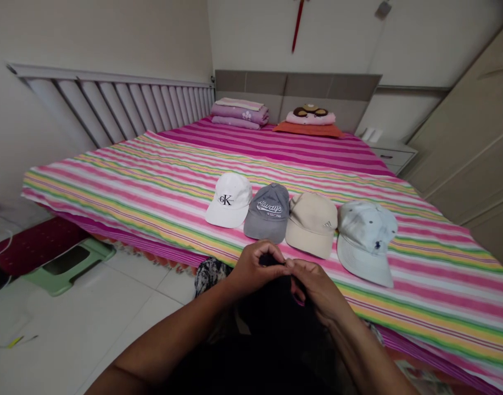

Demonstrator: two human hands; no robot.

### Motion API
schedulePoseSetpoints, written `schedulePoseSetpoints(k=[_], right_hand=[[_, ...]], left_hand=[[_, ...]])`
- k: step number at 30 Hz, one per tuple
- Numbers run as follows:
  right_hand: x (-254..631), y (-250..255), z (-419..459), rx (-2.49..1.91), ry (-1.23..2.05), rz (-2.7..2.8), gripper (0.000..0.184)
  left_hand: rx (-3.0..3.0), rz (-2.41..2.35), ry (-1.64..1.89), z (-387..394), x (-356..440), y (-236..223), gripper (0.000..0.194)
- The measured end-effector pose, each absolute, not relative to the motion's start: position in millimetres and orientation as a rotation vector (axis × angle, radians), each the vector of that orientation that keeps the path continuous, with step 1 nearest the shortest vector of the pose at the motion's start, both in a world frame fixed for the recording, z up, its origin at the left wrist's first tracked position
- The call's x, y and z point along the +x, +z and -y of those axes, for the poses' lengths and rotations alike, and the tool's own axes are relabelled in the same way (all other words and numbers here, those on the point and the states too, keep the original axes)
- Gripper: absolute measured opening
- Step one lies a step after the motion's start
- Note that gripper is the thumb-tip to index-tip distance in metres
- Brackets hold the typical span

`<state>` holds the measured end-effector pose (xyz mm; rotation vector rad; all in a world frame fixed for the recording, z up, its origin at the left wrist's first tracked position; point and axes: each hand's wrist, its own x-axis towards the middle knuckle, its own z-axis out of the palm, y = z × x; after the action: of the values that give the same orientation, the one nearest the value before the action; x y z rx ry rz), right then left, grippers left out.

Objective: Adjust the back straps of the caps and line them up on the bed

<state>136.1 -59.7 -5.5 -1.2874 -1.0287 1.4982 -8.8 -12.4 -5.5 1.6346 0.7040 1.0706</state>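
Note:
My left hand (pixel 257 269) and my right hand (pixel 315 282) meet in front of my body, thumbs and forefingers pinched together at the fingertips. What they pinch is too small and dark to make out against the black cloth behind it. A bit of pink shows under my right fingers. Just beyond my hands, a row of baseball caps lies on the bed: a white cap (pixel 229 198) with black letters, a grey cap (pixel 268 213) with white lettering, a beige cap (pixel 312 222) and a pale blue-grey cap (pixel 365 238) with a small dark emblem.
A striped sheet (pixel 152 189) covers the bed's near part. Folded purple bedding (pixel 240 116) and an orange cushion (pixel 309 129) lie by the headboard (pixel 305 90). A white rail (pixel 123 104) runs along the left. On the floor stands a green stool (pixel 70 269); a nightstand (pixel 393 153) is at right.

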Motion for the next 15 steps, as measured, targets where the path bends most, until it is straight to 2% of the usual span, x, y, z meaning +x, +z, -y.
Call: schedulePoseSetpoints(k=[11,15], right_hand=[[132.7,-5.4,60.8,-1.303,1.47,0.987,0.037],[133.3,-4.1,61.3,-1.297,1.467,0.95,0.036]], left_hand=[[1.305,-0.734,0.904,12.7,-16.0,-11.6,0.026],[0.973,-0.538,0.792,5.9,-22.6,-8.7,0.042]])
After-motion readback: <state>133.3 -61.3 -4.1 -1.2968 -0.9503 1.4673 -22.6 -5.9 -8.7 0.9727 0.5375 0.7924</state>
